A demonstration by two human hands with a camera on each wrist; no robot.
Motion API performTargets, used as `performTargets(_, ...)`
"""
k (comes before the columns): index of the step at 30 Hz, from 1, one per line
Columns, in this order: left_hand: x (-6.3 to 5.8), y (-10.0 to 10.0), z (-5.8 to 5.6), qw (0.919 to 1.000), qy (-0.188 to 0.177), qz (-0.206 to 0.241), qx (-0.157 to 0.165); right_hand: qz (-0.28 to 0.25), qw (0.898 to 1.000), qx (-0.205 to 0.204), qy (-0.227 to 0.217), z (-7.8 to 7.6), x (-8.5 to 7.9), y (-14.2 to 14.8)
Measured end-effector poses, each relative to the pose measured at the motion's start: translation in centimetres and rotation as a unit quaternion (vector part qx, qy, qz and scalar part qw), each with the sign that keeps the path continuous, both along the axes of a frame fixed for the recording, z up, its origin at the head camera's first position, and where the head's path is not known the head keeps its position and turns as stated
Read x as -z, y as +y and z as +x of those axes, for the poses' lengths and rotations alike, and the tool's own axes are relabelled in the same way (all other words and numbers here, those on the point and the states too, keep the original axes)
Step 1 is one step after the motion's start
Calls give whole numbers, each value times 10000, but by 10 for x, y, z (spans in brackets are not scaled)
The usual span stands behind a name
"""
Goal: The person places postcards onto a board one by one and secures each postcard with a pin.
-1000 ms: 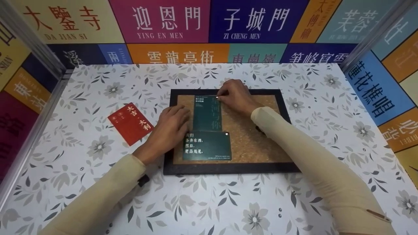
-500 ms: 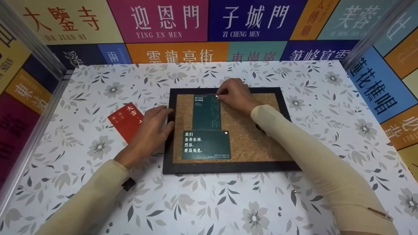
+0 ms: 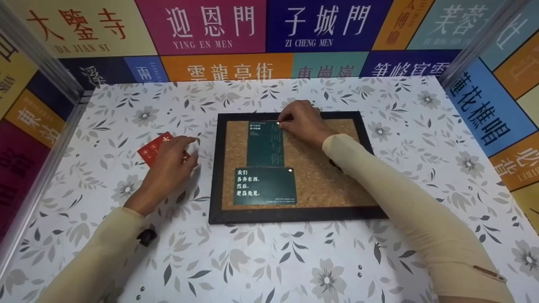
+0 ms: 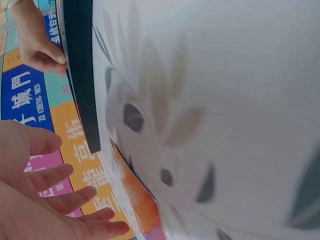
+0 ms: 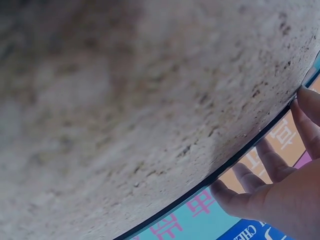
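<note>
My right hand [image 3: 304,121] pinches a small shiny pushpin [image 3: 278,123] at the top right corner of a tall dark green card [image 3: 264,147]. This card lies on a black-framed corkboard [image 3: 322,187]. A wider green card [image 3: 267,185] with white writing overlaps its lower end, and a second small pin [image 3: 290,170] sits in that card's upper right corner. My left hand [image 3: 165,164] hovers with relaxed fingers over a red card [image 3: 148,152], covering much of it. Spread, bare fingers [image 4: 75,200] show in the left wrist view.
The board rests on a table [image 3: 252,261] with a leaf-and-flower cover. A loose small pin [image 3: 377,245] lies in front of the board's right part. Colourful panels [image 3: 210,25] with large characters wall in the back and sides.
My left hand has left the corkboard's left side and moved left and toward me, over the red card. My right hand stays at the green card's corner.
</note>
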State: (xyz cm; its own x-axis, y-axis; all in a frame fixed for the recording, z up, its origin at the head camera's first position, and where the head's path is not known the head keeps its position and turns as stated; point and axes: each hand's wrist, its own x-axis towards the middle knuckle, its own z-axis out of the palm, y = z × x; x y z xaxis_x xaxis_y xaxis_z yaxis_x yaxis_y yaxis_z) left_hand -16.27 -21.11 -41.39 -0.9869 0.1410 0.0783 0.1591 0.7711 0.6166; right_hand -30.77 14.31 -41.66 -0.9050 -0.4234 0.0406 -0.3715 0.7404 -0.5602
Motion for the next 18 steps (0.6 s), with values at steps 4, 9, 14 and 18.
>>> performTargets(4,-1,-8,2,9997,-239,-57,-81,73,10000,13,-22,-1,-1,0)
performTargets(9,-2,-17,5,9987,-445,-125,-194,191,9998,-31,-18,-2,-1,0)
performTargets(14,-1,-28,6,9995,-158,-241,-154,196,9998,-6,-37,-2,-1,0)
performTargets(18,1,-38,4,9994,24,-294,-154,212,9997,43,-61,-3,-1,-1)
